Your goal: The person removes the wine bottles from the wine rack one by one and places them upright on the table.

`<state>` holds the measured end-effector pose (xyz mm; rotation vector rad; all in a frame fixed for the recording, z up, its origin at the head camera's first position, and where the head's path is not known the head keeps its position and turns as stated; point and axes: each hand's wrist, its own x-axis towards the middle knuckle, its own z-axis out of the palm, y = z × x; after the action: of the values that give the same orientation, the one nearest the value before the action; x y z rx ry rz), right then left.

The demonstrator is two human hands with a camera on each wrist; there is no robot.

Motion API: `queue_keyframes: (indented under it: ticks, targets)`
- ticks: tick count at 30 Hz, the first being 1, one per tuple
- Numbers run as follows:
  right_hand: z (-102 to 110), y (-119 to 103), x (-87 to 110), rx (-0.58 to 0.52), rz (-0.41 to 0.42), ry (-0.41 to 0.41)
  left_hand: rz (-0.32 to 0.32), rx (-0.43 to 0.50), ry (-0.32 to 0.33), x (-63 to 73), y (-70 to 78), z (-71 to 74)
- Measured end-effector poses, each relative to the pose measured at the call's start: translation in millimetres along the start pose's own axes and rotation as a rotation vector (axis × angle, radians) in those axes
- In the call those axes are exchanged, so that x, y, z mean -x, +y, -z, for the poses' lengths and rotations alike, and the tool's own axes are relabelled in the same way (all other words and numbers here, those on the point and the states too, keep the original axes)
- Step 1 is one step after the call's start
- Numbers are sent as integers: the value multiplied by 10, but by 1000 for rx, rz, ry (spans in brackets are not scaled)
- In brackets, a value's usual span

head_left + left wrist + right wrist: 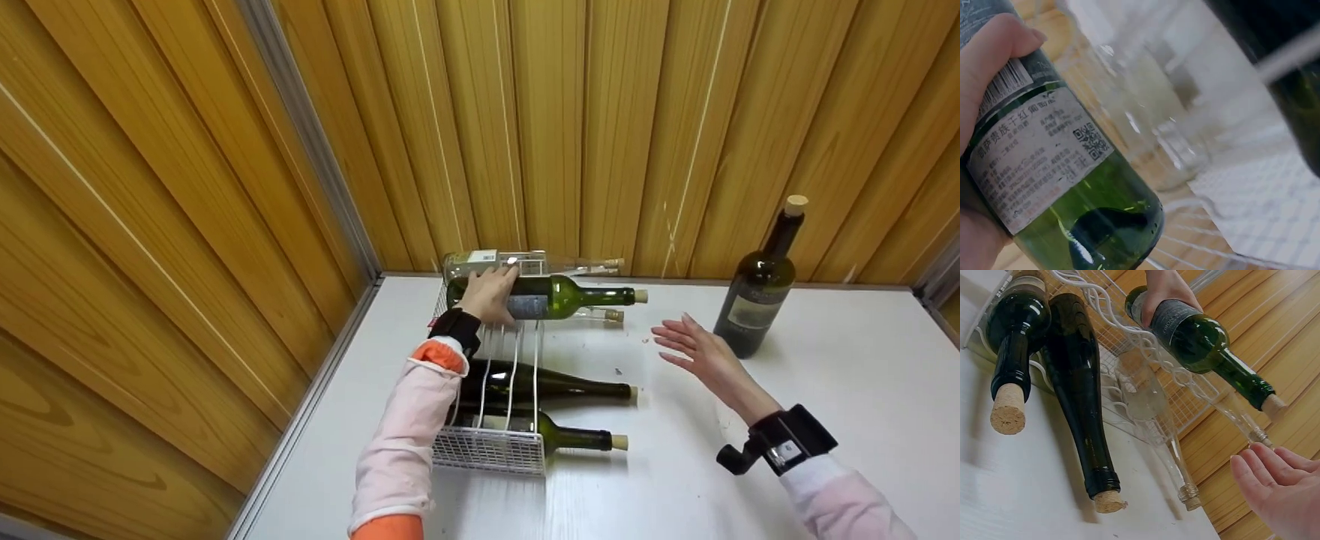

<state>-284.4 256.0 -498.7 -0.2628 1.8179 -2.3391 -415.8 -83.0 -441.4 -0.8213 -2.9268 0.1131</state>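
My left hand (489,294) grips a green wine bottle (562,297) around its body, over the far part of a white wire rack (491,450). The bottle lies on its side, its corked neck pointing right. In the left wrist view the thumb lies across its label (1039,157). My right hand (694,349) is in the air right of the rack, fingers extended and holding nothing. Beside it a dark corked wine bottle (754,300) stands upright on the table. Two dark bottles, a slender one (555,384) and another (570,437), lie in the rack's near part.
Clear glass bottles lie in the rack's far part, one cork (615,316) showing just below the green bottle and another clear bottle (480,261) behind it. The white table (660,487) meets wood-patterned walls (547,135) at the back and left.
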Motion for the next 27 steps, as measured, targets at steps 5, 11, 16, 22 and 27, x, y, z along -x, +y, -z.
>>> queue_keyframes:
  ticks: [5, 11, 16, 22, 27]
  targets:
    - [9, -137, 7, -17, 49, -14, -1, 65, 76, -72, 195, 105]
    - [39, -274, 54, -65, 140, -45, 5, 146, 176, -145, 441, 189]
    - [51, -381, 69, -73, 207, -65, 13, 287, 245, -202, 649, 192]
    - [32, -451, 68, -26, 232, -68, 29, 499, 318, -246, 881, 166]
    - [59, -512, 73, -8, 256, -52, 7, 653, 369, -290, 1093, 138]
